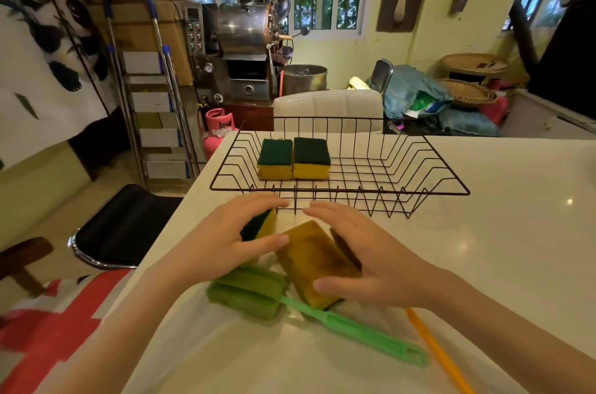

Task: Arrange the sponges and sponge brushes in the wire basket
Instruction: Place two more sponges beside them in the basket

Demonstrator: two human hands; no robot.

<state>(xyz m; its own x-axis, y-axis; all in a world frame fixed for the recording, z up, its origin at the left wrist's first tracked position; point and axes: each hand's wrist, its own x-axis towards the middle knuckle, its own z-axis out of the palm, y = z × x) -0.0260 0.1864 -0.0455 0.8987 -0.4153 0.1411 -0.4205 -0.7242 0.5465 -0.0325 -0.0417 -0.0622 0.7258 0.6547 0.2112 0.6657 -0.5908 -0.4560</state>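
I am looking down at a white tabletop (483, 248) filling the lower and right parts of the frame, with a black wire basket (419, 167) sitting just above centre. Two sponges are lying side by side and touching in the basket's left half, green side up: the left sponge (274, 159) and the right sponge (311, 158). Just below the basket, my left hand (225, 238) is curling over a third green-and-yellow sponge (260, 226), fingers bent around it, though I cannot tell whether it is lifting off the tabletop. My right hand (371, 258) is clamping a worn brownish-yellow sponge (314, 261), thumb on its near edge and fingers over its far side; it is tilting toward the lower centre of the frame. Below the hands, a green brush (248, 292) is lying on the tabletop, its handle running toward the lower right. An orange handle (435, 351) is lying just right of it, its head hidden under my right hand.
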